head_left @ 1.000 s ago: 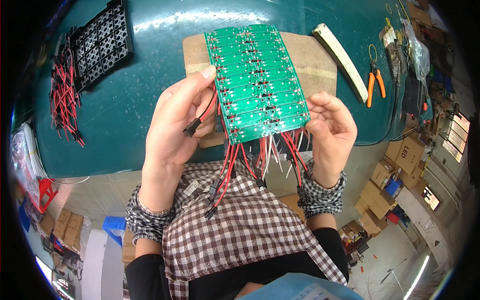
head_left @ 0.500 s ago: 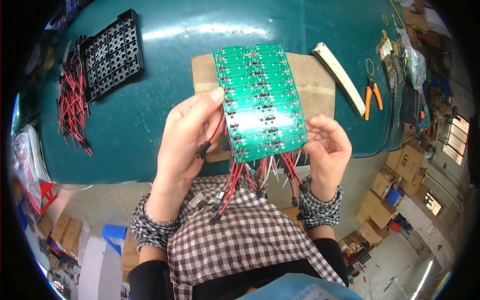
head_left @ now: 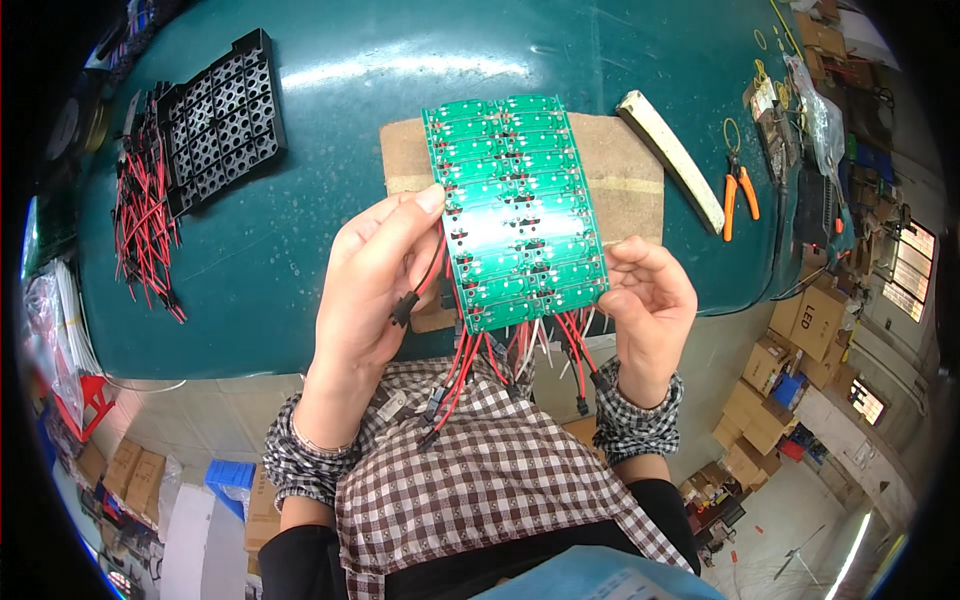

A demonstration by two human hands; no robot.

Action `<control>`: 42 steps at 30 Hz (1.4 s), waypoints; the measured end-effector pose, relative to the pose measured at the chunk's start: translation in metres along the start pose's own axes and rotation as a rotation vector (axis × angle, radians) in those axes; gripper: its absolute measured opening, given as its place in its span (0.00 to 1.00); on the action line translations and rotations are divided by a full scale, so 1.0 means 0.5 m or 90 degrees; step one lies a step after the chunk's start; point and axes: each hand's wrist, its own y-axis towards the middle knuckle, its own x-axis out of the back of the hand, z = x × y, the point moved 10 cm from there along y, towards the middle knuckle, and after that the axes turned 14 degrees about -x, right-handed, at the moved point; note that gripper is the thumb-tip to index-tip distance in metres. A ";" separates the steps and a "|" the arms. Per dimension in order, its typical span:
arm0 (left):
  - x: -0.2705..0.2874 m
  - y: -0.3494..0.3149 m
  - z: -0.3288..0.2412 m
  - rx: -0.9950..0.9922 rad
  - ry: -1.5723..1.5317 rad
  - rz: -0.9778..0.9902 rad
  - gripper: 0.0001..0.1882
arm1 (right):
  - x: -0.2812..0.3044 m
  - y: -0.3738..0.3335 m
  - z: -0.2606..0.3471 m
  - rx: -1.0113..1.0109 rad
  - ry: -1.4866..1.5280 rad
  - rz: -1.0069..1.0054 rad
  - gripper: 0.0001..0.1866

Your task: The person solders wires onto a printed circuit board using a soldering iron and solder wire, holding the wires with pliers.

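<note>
Between my hands I hold up a green circuit board panel (head_left: 515,175), made of several narrow strips in two columns. My left hand (head_left: 375,265) pinches its left edge, thumb on the face and fingers behind. At the lower right edge, my right hand (head_left: 650,300) grips the panel near the corner, fingers curled. Red, black and white wires (head_left: 470,370) with black connectors hang from under the panel. One black connector (head_left: 404,308) dangles beside my left palm. The panel's underside is hidden.
A brown cardboard sheet (head_left: 630,190) lies on the green table (head_left: 270,310) behind the panel. To the right are a long whitish bar (head_left: 672,160) and orange-handled pliers (head_left: 740,200). A black perforated tray (head_left: 225,120) and a bundle of red-black wires (head_left: 145,225) lie left.
The panel has tilted slightly, and its glare has shifted up across the strips. Both hands keep their grip, the right one moved a little left. The view has shifted slightly.
</note>
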 end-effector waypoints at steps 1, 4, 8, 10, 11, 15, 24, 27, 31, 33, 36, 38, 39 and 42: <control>0.001 0.000 -0.002 -0.004 0.008 -0.005 0.19 | 0.000 0.000 0.000 0.002 -0.001 0.002 0.21; 0.001 0.001 -0.002 -0.014 0.016 -0.007 0.18 | 0.003 0.002 -0.004 0.006 -0.008 0.006 0.21; 0.003 0.000 -0.004 -0.019 0.007 -0.007 0.18 | -0.002 0.003 -0.007 -0.001 -0.002 -0.013 0.21; 0.003 0.003 -0.005 -0.031 0.000 0.002 0.17 | -0.003 0.003 -0.005 0.002 -0.005 -0.013 0.20; 0.005 0.003 -0.003 -0.032 0.000 0.002 0.17 | 0.000 0.004 -0.006 0.003 -0.004 -0.012 0.20; -0.002 -0.001 -0.012 -0.084 0.040 -0.001 0.12 | -0.015 0.015 0.001 0.010 -0.152 -0.006 0.33; -0.087 -0.046 -0.071 -0.356 0.117 0.080 0.07 | -0.062 0.007 0.136 0.219 -0.531 -0.099 0.53; -0.060 -0.071 -0.101 -0.457 0.113 0.002 0.06 | 0.027 0.062 0.195 0.238 -0.388 -0.174 0.49; -0.071 -0.070 -0.084 -0.425 0.100 0.069 0.07 | 0.078 0.009 0.246 0.363 -0.291 -0.155 0.42; -0.087 -0.063 -0.072 -0.408 0.038 0.118 0.07 | 0.115 -0.025 0.248 0.437 -0.197 -0.118 0.41; -0.118 -0.065 -0.043 -0.371 0.042 0.168 0.08 | 0.153 -0.089 0.210 0.364 0.005 -0.072 0.37; -0.137 -0.069 -0.022 -0.367 0.071 0.204 0.08 | 0.258 -0.142 0.112 0.227 0.000 -0.349 0.25; -0.146 -0.069 -0.017 -0.372 0.100 0.228 0.08 | 0.298 -0.162 0.071 0.197 0.014 -0.371 0.25; -0.175 -0.065 0.012 -0.391 0.208 0.222 0.08 | 0.382 -0.193 -0.027 0.241 0.097 -0.318 0.24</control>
